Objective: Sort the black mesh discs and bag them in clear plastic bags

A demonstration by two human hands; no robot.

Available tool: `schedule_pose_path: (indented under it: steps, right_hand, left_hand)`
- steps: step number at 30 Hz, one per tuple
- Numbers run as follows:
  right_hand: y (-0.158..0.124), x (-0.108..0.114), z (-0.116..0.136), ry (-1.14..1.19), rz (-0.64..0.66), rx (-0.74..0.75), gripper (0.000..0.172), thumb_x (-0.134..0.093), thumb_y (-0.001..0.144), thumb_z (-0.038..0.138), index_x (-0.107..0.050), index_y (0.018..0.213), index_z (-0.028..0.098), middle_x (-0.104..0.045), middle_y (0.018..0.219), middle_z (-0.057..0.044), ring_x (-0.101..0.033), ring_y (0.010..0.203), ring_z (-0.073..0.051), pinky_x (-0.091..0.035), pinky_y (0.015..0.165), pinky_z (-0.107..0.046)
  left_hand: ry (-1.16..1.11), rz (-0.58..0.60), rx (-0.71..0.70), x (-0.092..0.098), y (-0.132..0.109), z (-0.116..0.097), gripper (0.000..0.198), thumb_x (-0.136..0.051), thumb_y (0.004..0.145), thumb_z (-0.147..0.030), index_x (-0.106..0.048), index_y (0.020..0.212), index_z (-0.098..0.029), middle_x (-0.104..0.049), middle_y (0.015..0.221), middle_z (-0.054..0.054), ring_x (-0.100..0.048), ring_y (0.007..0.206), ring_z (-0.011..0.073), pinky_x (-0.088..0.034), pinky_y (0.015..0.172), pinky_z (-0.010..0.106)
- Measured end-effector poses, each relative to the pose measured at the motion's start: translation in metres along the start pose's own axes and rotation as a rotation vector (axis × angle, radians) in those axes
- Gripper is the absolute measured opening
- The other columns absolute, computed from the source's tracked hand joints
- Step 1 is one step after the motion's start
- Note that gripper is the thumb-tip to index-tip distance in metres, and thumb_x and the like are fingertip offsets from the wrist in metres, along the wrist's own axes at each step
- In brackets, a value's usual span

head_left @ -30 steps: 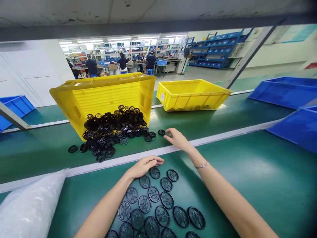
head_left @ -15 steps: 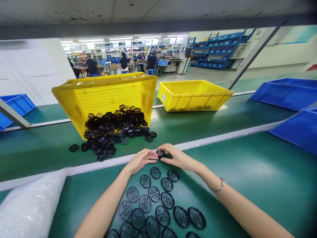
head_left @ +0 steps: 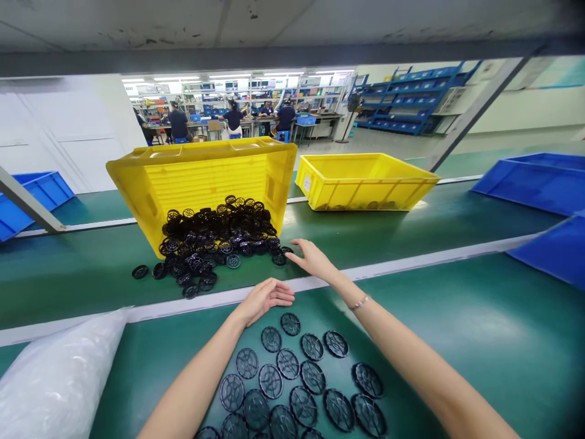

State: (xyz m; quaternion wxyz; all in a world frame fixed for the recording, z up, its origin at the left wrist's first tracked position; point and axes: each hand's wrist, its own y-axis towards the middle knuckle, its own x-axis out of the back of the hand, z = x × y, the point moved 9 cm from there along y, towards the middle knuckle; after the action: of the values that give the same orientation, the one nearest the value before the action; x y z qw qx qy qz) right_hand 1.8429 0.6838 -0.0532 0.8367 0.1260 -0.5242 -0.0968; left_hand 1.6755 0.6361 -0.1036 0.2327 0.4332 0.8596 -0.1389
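Observation:
My right hand (head_left: 315, 261) reaches over the white strip to the right edge of a pile of black spoked plastic discs (head_left: 219, 235). Its thumb and fingers are apart, with the tips at a loose disc (head_left: 279, 258); whether they touch it I cannot tell. My left hand (head_left: 269, 299) lies at the front edge of the strip, fingers stretched out and holding nothing. Between my forearms, several single black discs (head_left: 271, 381) lie flat and spread out on the green surface. The pile spills from a yellow bin (head_left: 201, 177) tipped on its side.
A second yellow bin (head_left: 365, 183) stands upright behind, with dark discs showing through its wall. Blue bins (head_left: 534, 180) are at the right, another blue bin (head_left: 34, 201) at the left. A clear plastic bag (head_left: 59, 378) lies front left. A shelf (head_left: 292, 36) hangs overhead; people work far behind.
My right hand has let go of a black disc and moved up to the pile. Another disc now lies at the right of the spread. My left hand has barely moved.

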Motion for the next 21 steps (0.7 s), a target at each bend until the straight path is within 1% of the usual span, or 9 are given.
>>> schedule_pose_path:
  steps: [2,4,6,9,11,14,16,18,21]
  right_hand:
    - [0.018,-0.016,-0.006,-0.009,0.021,-0.006,0.044,-0.06,0.092,0.04,-0.055,0.128,0.014,-0.063,0.123,-0.017,-0.061,0.106,-0.029,-0.05,0.091,-0.041]
    - [0.023,-0.025,-0.008,-0.024,0.046,0.004,0.042,-0.063,0.09,0.037,-0.058,0.125,0.015,-0.067,0.116,-0.014,-0.062,0.104,-0.028,-0.05,0.092,-0.04]
    - [0.019,-0.027,-0.007,-0.051,0.051,0.01,0.036,-0.064,0.09,0.036,-0.062,0.119,0.016,-0.067,0.109,-0.012,-0.061,0.103,-0.027,-0.05,0.093,-0.04]
    - [0.006,-0.027,0.0,-0.103,0.036,0.0,0.033,-0.062,0.091,0.041,-0.065,0.115,0.019,-0.065,0.105,-0.01,-0.06,0.104,-0.027,-0.05,0.092,-0.038]
    - [0.0,-0.03,0.006,-0.142,0.034,-0.017,0.032,-0.061,0.092,0.042,-0.065,0.115,0.02,-0.063,0.106,-0.011,-0.059,0.104,-0.027,-0.051,0.088,-0.037]
    - [-0.001,-0.035,0.016,-0.204,0.032,-0.047,0.029,-0.062,0.091,0.039,-0.066,0.112,0.019,-0.061,0.106,-0.013,-0.058,0.105,-0.029,-0.052,0.082,-0.037]
    - [-0.001,-0.035,0.023,-0.228,0.031,-0.044,0.027,-0.062,0.091,0.037,-0.065,0.11,0.018,-0.06,0.105,-0.013,-0.057,0.105,-0.03,-0.053,0.082,-0.038]
    - [-0.005,-0.029,0.029,-0.233,0.039,-0.009,0.028,-0.062,0.09,0.033,-0.063,0.114,0.018,-0.06,0.107,-0.013,-0.056,0.107,-0.03,-0.052,0.085,-0.039]
    - [-0.028,-0.013,0.039,-0.211,0.071,0.093,0.035,-0.062,0.089,0.03,-0.058,0.123,0.021,-0.058,0.114,-0.01,-0.053,0.112,-0.028,-0.051,0.091,-0.039]
  left_hand:
    - [0.002,0.002,0.005,0.0,-0.001,0.0,0.052,-0.069,0.082,-0.059,-0.068,0.096,-0.009,-0.072,0.099,0.017,-0.068,0.093,0.0233,-0.05,0.093,0.041]
    - [0.005,0.008,0.007,0.0,-0.001,-0.001,0.052,-0.069,0.082,-0.059,-0.068,0.096,-0.009,-0.072,0.1,0.017,-0.068,0.093,0.0233,-0.05,0.093,0.041]
    - [0.007,0.018,0.012,-0.002,0.0,0.0,0.053,-0.069,0.081,-0.06,-0.069,0.096,-0.009,-0.071,0.101,0.017,-0.068,0.093,0.0234,-0.05,0.093,0.041]
    - [0.005,0.026,0.016,-0.004,0.001,0.0,0.054,-0.07,0.079,-0.061,-0.068,0.096,-0.009,-0.071,0.1,0.016,-0.068,0.093,0.0236,-0.051,0.092,0.041]
    - [0.006,0.029,0.012,-0.004,0.001,0.0,0.054,-0.07,0.079,-0.06,-0.068,0.096,-0.009,-0.071,0.101,0.016,-0.068,0.093,0.0238,-0.05,0.092,0.042]
    - [0.018,0.038,-0.001,-0.005,-0.001,-0.001,0.052,-0.07,0.081,-0.059,-0.067,0.097,-0.01,-0.071,0.102,0.016,-0.068,0.094,0.0237,-0.05,0.093,0.042]
    - [0.017,0.033,-0.017,-0.003,-0.002,-0.004,0.051,-0.07,0.081,-0.058,-0.067,0.098,-0.01,-0.071,0.103,0.016,-0.068,0.093,0.0234,-0.05,0.093,0.042]
    - [0.0,-0.001,-0.043,0.001,-0.003,-0.008,0.052,-0.07,0.081,-0.059,-0.067,0.097,-0.01,-0.071,0.101,0.016,-0.068,0.092,0.023,-0.051,0.091,0.041]
    - [-0.033,-0.073,-0.088,0.01,-0.002,-0.013,0.052,-0.07,0.08,-0.06,-0.068,0.093,-0.01,-0.073,0.097,0.015,-0.068,0.089,0.022,-0.053,0.088,0.039]
